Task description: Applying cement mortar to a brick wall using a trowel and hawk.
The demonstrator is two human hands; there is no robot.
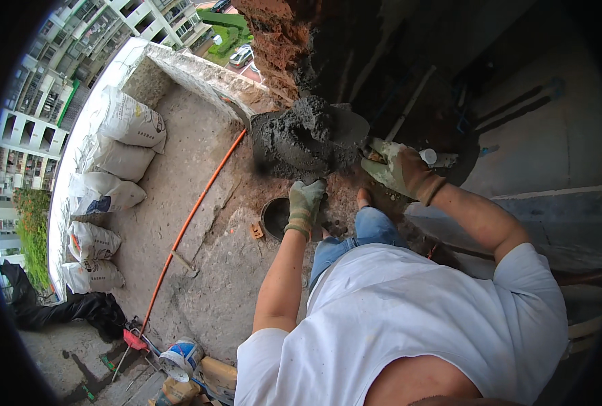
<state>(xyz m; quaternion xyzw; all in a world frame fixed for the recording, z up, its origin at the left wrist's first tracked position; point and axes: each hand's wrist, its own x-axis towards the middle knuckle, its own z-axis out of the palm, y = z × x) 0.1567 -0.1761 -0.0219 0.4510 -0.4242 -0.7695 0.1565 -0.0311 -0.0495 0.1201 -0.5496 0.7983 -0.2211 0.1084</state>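
Observation:
Wet grey mortar (306, 128) is heaped on a dark, mortar-smeared board (268, 152) in front of me. My left hand (306, 204), in a pale work glove, is closed at the board's near edge; the fingertips are partly hidden there. In a similar glove, my right hand (401, 170) is wrapped around the short handle of a trowel (375, 157) at the board's right side. The trowel's grey blade reaches into the mortar and is hard to tell apart from it. A round dark bucket (274, 218) stands just left of my left wrist.
An orange hose (196, 210) runs across the rough concrete floor. Several filled white sacks (128, 122) line the left parapet. A brick piece (256, 231) lies beside the bucket. Broken brickwork (274, 47) rises ahead; a wall (551, 149) stands right. A white pail (181, 358) sits lower left.

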